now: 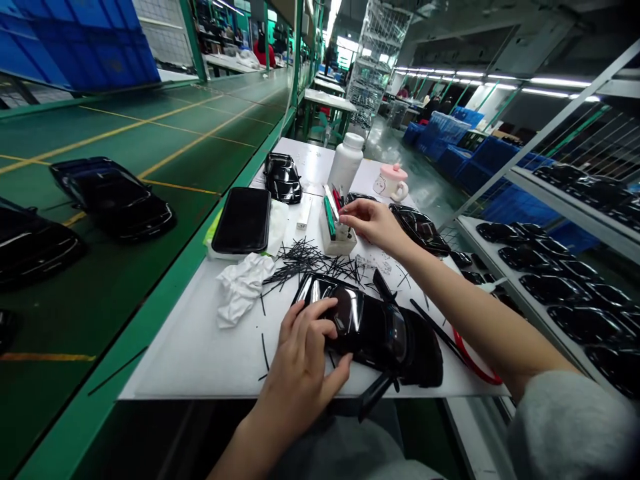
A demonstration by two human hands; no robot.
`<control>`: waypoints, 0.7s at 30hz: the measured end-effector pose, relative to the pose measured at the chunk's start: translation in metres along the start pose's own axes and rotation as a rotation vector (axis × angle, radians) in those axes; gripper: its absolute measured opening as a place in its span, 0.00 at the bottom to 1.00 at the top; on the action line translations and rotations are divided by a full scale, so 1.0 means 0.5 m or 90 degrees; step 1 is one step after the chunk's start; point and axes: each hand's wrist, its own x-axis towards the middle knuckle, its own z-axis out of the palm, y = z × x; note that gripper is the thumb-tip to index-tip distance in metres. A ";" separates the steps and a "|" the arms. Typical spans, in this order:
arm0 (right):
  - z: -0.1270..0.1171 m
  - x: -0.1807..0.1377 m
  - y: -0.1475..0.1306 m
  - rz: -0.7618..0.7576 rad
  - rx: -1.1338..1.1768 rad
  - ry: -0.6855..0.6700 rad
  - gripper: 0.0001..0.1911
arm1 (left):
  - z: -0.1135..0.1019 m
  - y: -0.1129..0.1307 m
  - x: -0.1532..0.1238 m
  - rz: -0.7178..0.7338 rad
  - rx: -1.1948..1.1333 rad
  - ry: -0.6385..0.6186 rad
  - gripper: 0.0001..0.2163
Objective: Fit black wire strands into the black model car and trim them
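Observation:
A glossy black toy car body lies on the white table near its front edge. My left hand grips its left side, fingers on the roof and thumb underneath. My right hand reaches out to a small white tool box holding pens and tools, fingers pinched at its top; what they hold is too small to name. Several thin black strips lie scattered between the box and the car.
A crumpled white cloth, a black tray, another car body, a white bottle and a pink-lidded mug sit on the table. Car bodies ride the green conveyor at left; racks of car bodies stand right.

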 end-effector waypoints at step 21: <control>-0.031 -0.301 -0.128 -0.024 0.260 0.427 0.15 | 0.008 0.001 -0.006 -0.007 -0.025 -0.031 0.09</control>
